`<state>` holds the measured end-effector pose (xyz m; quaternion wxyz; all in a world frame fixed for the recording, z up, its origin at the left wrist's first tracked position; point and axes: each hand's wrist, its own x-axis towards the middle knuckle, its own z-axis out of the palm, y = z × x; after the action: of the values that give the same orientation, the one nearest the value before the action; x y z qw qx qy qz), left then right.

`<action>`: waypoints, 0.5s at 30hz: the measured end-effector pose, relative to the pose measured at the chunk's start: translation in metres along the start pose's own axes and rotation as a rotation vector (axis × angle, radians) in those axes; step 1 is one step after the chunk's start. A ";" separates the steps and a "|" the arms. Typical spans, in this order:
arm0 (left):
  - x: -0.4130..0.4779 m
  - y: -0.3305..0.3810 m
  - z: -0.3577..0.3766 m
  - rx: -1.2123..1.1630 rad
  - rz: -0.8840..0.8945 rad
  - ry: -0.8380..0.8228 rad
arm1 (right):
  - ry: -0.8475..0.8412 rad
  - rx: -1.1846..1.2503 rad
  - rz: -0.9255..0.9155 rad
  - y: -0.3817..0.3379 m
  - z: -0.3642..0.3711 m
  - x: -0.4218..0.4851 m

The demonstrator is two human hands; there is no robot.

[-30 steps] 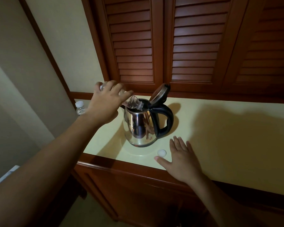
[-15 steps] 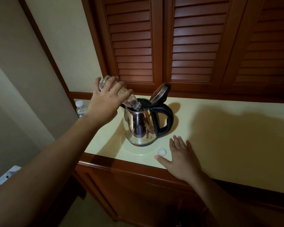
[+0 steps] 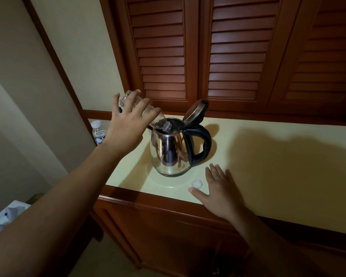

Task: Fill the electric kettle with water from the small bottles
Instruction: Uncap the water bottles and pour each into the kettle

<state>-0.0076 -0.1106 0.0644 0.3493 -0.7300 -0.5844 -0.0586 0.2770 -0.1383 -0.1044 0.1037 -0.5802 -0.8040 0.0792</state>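
A steel electric kettle (image 3: pixel 169 150) with a black handle stands on the pale countertop (image 3: pixel 278 166), its lid (image 3: pixel 196 111) flipped up. My left hand (image 3: pixel 126 126) grips a small clear plastic bottle (image 3: pixel 158 121), tilted steeply with its neck down inside the kettle's mouth. My right hand (image 3: pixel 221 189) rests flat on the counter near the front edge, fingers straight. A white bottle cap (image 3: pixel 196 183) lies just left of that hand. A second small bottle (image 3: pixel 98 132), capped, stands at the counter's far left, behind my left wrist.
Louvred wooden doors (image 3: pixel 236 56) rise right behind the counter. A wooden cabinet front (image 3: pixel 168 226) sits below the counter edge. A beige wall (image 3: pixel 28 96) closes off the left side.
My left hand has raised the bottle's base, tipping it more steeply into the kettle. My right hand and the cap have stayed put.
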 end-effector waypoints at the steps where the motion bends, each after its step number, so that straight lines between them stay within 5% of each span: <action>1: 0.000 0.000 0.000 0.002 -0.005 -0.001 | 0.004 0.005 -0.001 0.000 0.000 0.000; 8: -0.005 0.000 -0.002 -0.082 -0.124 -0.042 | 0.075 0.108 -0.069 0.001 0.000 -0.003; 15: -0.031 0.004 0.003 -0.730 -0.485 -0.053 | 0.138 0.211 -0.134 0.003 0.002 -0.006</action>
<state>-0.0147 -0.1347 0.0452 0.0295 -0.6484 -0.6888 -0.3229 0.2805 -0.1428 -0.1078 0.2243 -0.5150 -0.8191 0.1161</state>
